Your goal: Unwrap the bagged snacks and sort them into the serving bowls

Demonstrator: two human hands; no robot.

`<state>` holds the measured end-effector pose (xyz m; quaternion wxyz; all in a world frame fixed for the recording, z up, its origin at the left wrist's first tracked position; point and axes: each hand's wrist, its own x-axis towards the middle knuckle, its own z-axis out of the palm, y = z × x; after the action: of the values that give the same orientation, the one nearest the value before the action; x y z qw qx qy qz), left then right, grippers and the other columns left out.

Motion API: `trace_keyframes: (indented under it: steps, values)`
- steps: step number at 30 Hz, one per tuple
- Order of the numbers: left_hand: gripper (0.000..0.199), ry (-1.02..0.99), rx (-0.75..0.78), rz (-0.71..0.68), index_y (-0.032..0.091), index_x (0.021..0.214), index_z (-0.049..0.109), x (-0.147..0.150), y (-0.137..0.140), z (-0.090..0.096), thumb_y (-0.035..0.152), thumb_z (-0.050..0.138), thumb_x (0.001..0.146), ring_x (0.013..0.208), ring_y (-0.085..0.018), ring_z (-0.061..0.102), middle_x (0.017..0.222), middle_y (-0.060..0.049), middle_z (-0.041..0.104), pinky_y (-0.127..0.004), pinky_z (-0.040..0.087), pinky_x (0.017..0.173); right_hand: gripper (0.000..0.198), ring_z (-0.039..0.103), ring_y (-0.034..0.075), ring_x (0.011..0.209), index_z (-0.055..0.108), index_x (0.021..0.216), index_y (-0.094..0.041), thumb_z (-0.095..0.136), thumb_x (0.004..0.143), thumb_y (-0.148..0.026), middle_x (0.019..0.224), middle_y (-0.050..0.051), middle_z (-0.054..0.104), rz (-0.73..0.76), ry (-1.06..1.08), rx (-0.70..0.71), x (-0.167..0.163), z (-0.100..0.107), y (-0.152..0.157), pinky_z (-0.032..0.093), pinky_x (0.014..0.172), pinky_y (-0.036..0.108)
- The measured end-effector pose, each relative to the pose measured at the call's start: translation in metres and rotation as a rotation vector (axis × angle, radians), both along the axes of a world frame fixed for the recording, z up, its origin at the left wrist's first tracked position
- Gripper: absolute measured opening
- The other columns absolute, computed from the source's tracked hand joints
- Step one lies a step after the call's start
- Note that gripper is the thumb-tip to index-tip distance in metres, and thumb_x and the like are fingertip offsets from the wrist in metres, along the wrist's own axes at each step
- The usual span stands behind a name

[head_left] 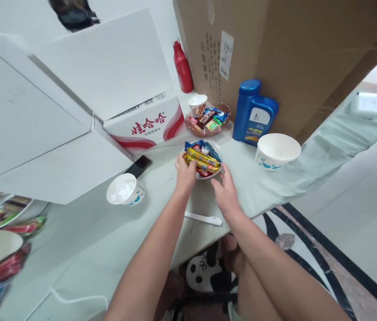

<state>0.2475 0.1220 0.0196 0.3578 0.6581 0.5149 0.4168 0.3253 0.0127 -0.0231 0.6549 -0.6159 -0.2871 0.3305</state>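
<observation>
A white plate [219,149] piled with wrapped snacks sits on the table in front of me. Two long yellow-wrapped snack sticks [205,158] lie across the top, over blue and red packets. My left hand [185,173] reaches over the plate's left side, fingers and thumb closed on the left ends of the yellow sticks. At the right front rim is my right hand [225,189], fingers apart and curved by the plate, with nothing held in them. A white plastic utensil [205,218], its left end hidden by my left forearm, lies nearer the table edge.
Behind the plate stand a brown-rimmed snack tray [196,130], a blue jug [253,111] and a red bottle [183,69]. Paper bowls [278,149] flank the plate on both sides. A phone [138,166] lies beside the open white carton [148,125]. A large cardboard box [275,53] rises behind.
</observation>
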Motion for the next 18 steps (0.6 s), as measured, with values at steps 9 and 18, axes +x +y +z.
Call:
trace_keyframes:
  steps: [9,18]
  values:
    - [0.047,0.147,-0.026,0.018,0.013,0.137,0.050,0.070,0.015,0.010,0.026,0.053,0.092,0.151,-0.031,0.037,0.155,-0.023,0.039,-0.041,0.032,0.123,0.085,0.037,0.027,0.153,0.016,0.164,-0.023,0.052,0.088,-0.035,0.169,0.014,0.027,0.040,-0.058,-0.003,0.028,-0.015,-0.002,0.039,0.121,0.050]
    - [0.042,0.181,-0.043,0.197,0.018,0.133,0.056,0.101,0.027,0.019,0.036,0.053,0.094,0.132,-0.039,0.057,0.154,-0.022,0.045,-0.049,0.044,0.108,0.076,0.037,0.027,0.153,0.024,0.159,-0.023,0.052,0.090,-0.035,0.168,0.016,0.027,0.106,0.012,0.005,-0.003,-0.003,-0.002,0.035,0.124,0.051]
